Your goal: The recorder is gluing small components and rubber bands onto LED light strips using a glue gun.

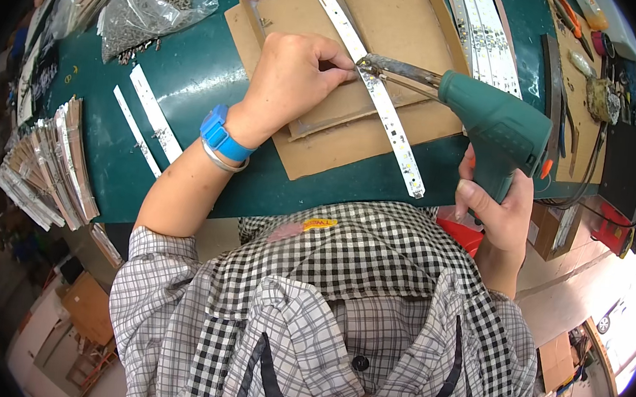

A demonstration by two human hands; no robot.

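Observation:
My right hand (505, 207) is wrapped round the handle of a green soldering gun (491, 119). Its metal tip (397, 68) points left and meets a white LED circuit strip (386, 114), or comes very close to it. The strip lies slanted across a shallow cardboard tray (324, 127), and its near end sticks out past the cardboard. At the strip's left edge, beside the tip, the thumb and fingers of my left hand (299, 68) are pinched together. Whatever sits between those fingertips is too small and covered to make out.
Two white strips (155, 112) lie left of my forearm, near a bundled stack of strips (52, 168). A clear bag of small metal parts (161, 7) is at the back left. More LED strips (487, 36) lie behind the gun; tools and a black cable (588, 177) are on the right.

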